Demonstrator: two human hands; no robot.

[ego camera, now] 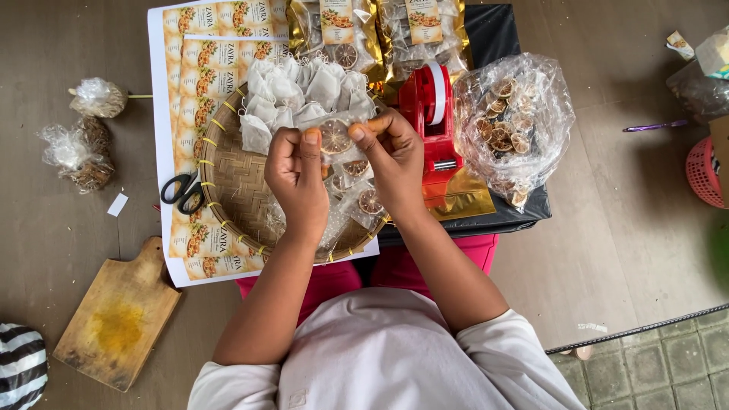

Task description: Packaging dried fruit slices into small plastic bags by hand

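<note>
Both hands up over the woven basket (228, 182): left hand (298, 178) and right hand (395, 163) each pinch a clear packet with a dried citrus slice (335, 137) between them. Red tape dispenser (431, 121) just right, scissors (182, 191) left on the floor.

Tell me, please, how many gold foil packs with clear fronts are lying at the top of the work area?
2: one gold pack above the woven tray, one gold pack beside it, above the red tape dispenser. Others may lie out of view.
</note>
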